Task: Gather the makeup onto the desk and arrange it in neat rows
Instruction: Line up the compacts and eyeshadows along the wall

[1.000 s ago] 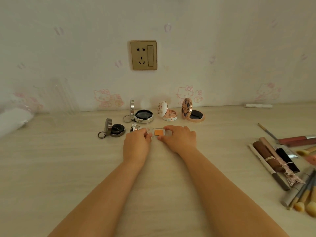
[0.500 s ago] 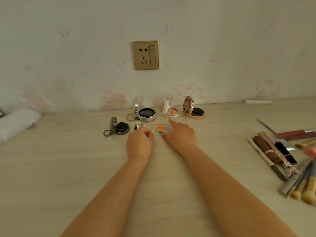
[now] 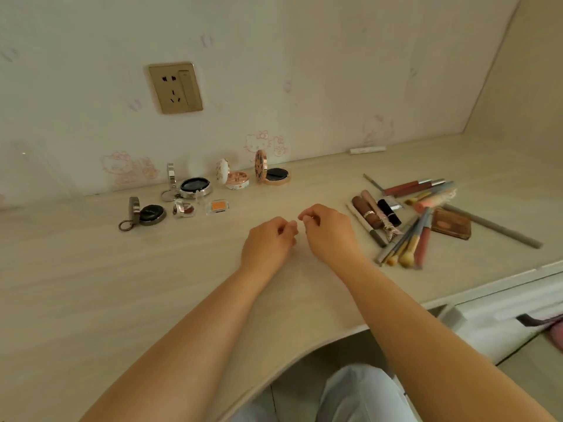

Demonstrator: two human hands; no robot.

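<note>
Over the middle of the desk, both hands hover close together, empty. Left hand is loosely curled, fingers tucked in, holding nothing; right hand is curled the same way, thumb and forefinger nearly meeting, nothing between them. Up by the wall, three open compacts stand in a row: a silver one, a small white one and a rose-gold one. Nearer, a second row: a dark compact with a ring, a small clear pot and an orange blush pan. Off to the right, lipsticks, lip glosses, brushes and a brown palette lie in a loose heap. A white stick rests against the wall, well apart.
</note>
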